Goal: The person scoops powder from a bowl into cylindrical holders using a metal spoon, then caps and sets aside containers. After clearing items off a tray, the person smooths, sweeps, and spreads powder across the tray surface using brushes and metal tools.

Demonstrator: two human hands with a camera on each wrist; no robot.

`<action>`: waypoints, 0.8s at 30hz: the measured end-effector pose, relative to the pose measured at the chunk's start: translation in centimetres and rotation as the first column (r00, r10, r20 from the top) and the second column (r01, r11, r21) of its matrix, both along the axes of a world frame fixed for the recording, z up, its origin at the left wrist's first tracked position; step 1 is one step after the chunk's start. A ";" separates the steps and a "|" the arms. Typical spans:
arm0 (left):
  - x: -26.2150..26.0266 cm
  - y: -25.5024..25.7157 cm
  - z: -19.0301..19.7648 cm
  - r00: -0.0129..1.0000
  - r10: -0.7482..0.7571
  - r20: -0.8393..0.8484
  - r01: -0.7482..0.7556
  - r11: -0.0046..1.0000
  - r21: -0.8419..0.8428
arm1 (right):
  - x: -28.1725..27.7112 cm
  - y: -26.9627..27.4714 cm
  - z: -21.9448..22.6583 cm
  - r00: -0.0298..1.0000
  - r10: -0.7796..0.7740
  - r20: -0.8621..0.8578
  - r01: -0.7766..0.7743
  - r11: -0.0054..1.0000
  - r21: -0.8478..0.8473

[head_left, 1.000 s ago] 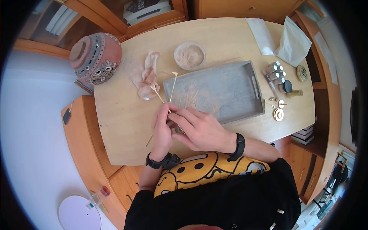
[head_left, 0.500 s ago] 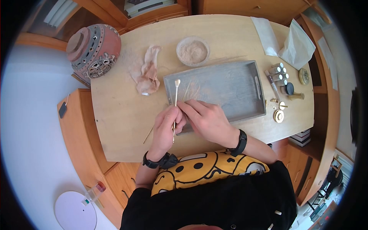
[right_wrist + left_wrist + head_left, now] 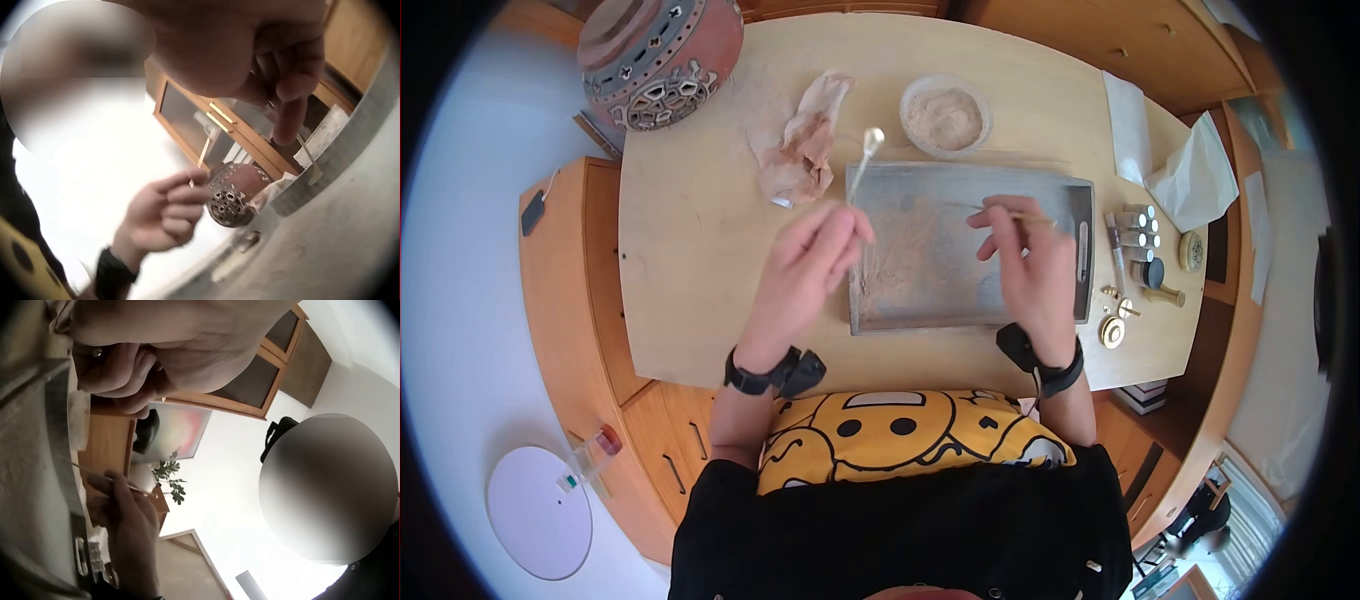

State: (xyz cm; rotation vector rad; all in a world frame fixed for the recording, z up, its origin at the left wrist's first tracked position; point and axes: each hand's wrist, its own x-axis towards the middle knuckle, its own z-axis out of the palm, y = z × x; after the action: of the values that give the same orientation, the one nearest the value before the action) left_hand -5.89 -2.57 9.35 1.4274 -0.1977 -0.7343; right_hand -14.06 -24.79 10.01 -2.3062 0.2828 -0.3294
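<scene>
In the head view my left hand (image 3: 810, 265) grips a small gold-coloured spoon (image 3: 873, 142), its bowl pointing up and away over the tray's left edge. My right hand (image 3: 1035, 260) is above the right half of the grey tray (image 3: 960, 320) and pinches a thin metal stick tool. A small flared tip (image 3: 315, 174) on this tool shows in the right wrist view, low over the tray. Pinkish-brown powder (image 3: 905, 240) is scattered across the tray's left part. In the left wrist view the tool's thin shaft (image 3: 94, 470) crosses the right hand's fingers.
Beyond the tray stands a bowl (image 3: 946, 117) of pale powder, with a stained crumpled tissue (image 3: 805, 150) to its left. A carved pot (image 3: 660, 65) occupies the far left corner. White-capped bottles (image 3: 1138, 232), small brass pieces (image 3: 1112, 332) and a white bag (image 3: 1195, 175) lie right.
My hands were together at the tray's left front; they have parted. The right hand has moved right over the tray with the stick tool. The left keeps the spoon, slightly left and farther forward.
</scene>
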 end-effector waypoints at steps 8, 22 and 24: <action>1.3 0.1 -3.4 0.962 0.244 0.120 -0.244 0.970 -0.019 | 1.9 -3.5 -1.3 0.973 -0.079 -0.216 0.132 0.961 0.245; 0.9 -0.2 -6.2 0.913 0.275 0.301 -0.292 0.956 0.014 | 3.2 -5.1 -2.2 0.951 -0.117 -0.288 0.215 0.916 0.338; 0.8 -0.2 -6.3 0.916 0.276 0.292 -0.297 0.954 0.029 | 3.1 -4.7 -2.4 0.953 -0.059 -0.298 0.177 0.905 0.386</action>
State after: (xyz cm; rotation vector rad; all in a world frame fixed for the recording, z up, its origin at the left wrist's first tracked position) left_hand -5.10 -2.73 3.05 1.5890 -0.1800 -0.2943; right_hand -10.94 -29.45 7.61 -1.9156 0.5811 0.0053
